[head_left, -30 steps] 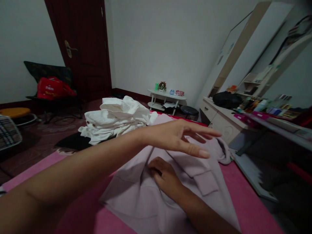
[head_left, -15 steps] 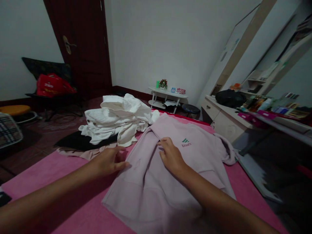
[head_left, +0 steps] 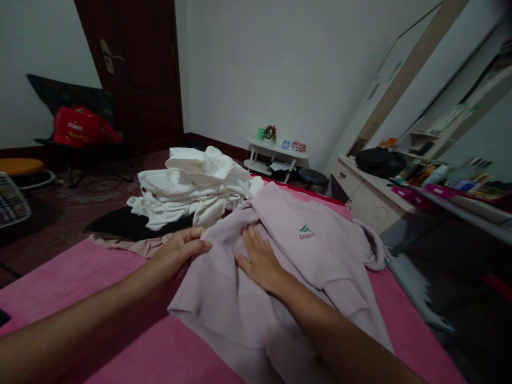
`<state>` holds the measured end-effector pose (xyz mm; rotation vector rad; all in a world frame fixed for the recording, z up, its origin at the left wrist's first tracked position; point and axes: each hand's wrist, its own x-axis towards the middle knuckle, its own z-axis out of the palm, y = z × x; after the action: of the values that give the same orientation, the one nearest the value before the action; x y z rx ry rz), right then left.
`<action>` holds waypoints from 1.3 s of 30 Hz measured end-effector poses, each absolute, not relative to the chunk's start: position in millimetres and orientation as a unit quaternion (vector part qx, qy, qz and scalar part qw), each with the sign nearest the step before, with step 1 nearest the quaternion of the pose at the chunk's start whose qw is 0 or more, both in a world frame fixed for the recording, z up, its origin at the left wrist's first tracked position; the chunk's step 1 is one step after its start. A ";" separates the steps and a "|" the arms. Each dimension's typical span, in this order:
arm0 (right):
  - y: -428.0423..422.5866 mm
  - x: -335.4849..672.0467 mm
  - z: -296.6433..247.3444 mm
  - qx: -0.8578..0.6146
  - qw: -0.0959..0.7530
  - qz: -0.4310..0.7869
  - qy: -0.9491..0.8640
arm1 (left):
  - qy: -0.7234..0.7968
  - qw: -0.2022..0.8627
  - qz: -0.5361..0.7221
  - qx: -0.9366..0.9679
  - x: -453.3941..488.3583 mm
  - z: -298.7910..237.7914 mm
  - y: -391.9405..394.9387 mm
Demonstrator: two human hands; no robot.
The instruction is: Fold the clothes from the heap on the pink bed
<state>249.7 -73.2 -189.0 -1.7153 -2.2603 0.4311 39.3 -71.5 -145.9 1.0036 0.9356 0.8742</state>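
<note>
Pale wall [head_left: 236, 69], dark red door [head_left: 140, 74], reddish floor [head_left: 72, 218], white low table [head_left: 277, 146].

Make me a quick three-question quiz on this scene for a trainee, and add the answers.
1. True or false: the right hand rests on the white clothes.
2. On the pale pink sweatshirt, what colour are the stripes above the lettering? A) red B) green C) yellow
3. Which hand grips the sweatshirt's edge?

Key:
1. False; it lies on the sweatshirt.
2. B
3. The left hand.

green striped logo [head_left: 305, 229] above "baen" lettering [head_left: 306, 236], last letter unclear, on the lilac sweatshirt [head_left: 340, 253]
</note>
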 end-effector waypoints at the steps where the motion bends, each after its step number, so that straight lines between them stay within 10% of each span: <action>1: -70.6 249.1 -190.5 -0.574 0.113 0.149 -0.797 | 0.416 0.679 0.392 0.461 41.5 -144.1 -70.5; 16: -21.7 334.3 -151.4 -0.669 0.048 -0.152 -0.726 | 0.395 0.584 0.317 0.634 58.6 -129.5 -77.1; 25: 14.9 400.8 -62.9 -0.694 0.206 -0.300 -0.622 | 0.324 0.443 0.189 0.814 92.5 -119.6 -92.8; 35: -13.9 449.2 -140.8 -0.743 0.132 -0.190 -0.628 | 0.242 0.384 0.038 0.890 134.0 -145.1 -97.5; 39: -22.8 455.2 -175.3 -0.786 0.236 -0.146 -0.553 | 0.181 0.503 -0.057 0.843 148.1 -150.0 -72.2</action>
<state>455.2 -22.8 -175.3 -2.1552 -1.5154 -0.4017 148.1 -72.2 -150.0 2.0356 0.4373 -0.1366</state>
